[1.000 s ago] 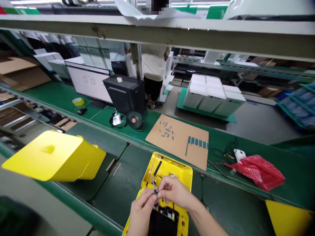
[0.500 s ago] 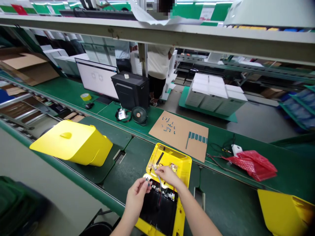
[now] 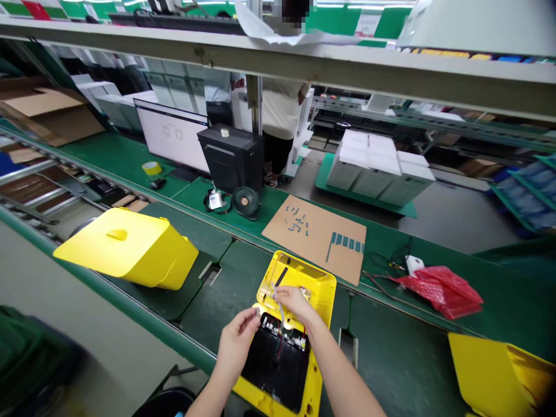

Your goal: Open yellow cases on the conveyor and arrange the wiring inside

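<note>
An opened yellow housing (image 3: 324,289) lies on the dark green conveyor plate in front of me, with a black panel (image 3: 275,370) and small white connectors in its nearer half. My right hand (image 3: 294,302) is over the far half and pinches a pale grey flat cable (image 3: 281,315), which hangs down towards the connectors. Beside the housing's left edge, my left hand (image 3: 240,330) has thumb and fingertips pressed together on a tiny piece; its kind is too small to tell. Thin red and black wires run between the two halves.
Behind the housing, a cardboard sheet (image 3: 315,240) bears small teal pieces. Yellow covers stand at left (image 3: 130,249) and right (image 3: 495,370). Further back are a small fan (image 3: 246,202), a computer case (image 3: 232,159), a monitor (image 3: 171,136) and red bubble wrap (image 3: 443,292).
My left hand has shifted slightly left and up, and the teal bit at its fingertips no longer shows clearly. My right hand has risen a little, still pinching the cable.
</note>
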Motion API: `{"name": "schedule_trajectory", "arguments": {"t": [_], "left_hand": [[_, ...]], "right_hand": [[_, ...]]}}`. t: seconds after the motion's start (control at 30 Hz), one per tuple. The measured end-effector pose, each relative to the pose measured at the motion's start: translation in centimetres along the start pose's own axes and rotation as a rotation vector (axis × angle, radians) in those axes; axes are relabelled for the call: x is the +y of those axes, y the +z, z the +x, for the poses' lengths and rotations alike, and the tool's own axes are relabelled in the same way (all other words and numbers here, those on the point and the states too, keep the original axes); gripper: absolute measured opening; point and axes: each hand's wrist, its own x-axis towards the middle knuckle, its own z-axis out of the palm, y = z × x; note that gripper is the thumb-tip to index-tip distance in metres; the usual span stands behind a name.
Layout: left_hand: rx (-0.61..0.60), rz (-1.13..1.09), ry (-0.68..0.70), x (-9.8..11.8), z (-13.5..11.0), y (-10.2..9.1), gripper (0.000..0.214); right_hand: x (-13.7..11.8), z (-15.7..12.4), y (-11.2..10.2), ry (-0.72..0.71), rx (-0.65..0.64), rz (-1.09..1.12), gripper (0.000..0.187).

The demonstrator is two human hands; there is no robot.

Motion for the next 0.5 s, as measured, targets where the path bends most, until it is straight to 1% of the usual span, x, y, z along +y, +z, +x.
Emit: {"name": "schedule_trajectory", "arguments": {"t": [0.13, 0.2, 0.3, 0.4, 0.5], "left_hand": [[0.039, -0.010, -0.026, 1.1, -0.1, -0.3, 0.049], [0.033, -0.051, -0.057, 1.5, 0.0, -0.3, 0.048], [-0.005, -0.135, -0.110, 1.7, 0.3, -0.1, 0.047], [-0.051, -0.177, -0.130, 1.5, 0.6, 0.2, 0.047], [-0.079, -0.169, -0.127, 1.4, 0.8, 0.3, 0.047]], "right_hand": [[-1.6, -2.0, -1.1, -0.061, 0.153, 0.072, 0.036], [-2.9, -3.5, -1.2, -0.109, 0.169, 0.090, 0.037], [-4.9, -5.5, -0.6, -0.196, 0.083, 0.028, 0.028], [-6.4, -6.7, 0.4, -0.305, -0.048, -0.189, 0.021], [-7.1, -7.2, 0.9, -0.409, -0.101, -0.392, 0.015]]}}
